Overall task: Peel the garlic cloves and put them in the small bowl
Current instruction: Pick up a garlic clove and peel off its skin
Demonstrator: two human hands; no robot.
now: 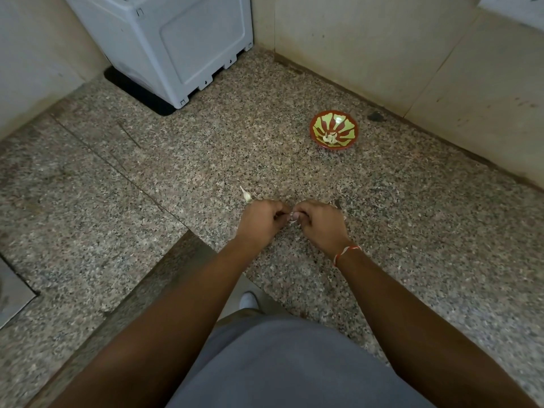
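A small red bowl (333, 129) with green petal markings stands on the speckled granite counter (206, 142) at the far right; pale peeled garlic cloves (329, 139) lie in its bottom. My left hand (259, 223) and my right hand (319, 223) meet at the counter's middle, fingers curled, pinching a garlic clove (293, 218) between them; only a sliver of its white skin shows. An unpeeled clove (246, 194) with a pointed tail lies just beyond my left hand's knuckles.
A white plastic appliance (176, 45) on a black mat stands at the back left. Beige walls close the corner behind the bowl. A dark smudge (374, 115) marks the counter by the wall. A metal sink edge (11, 293) shows at far left.
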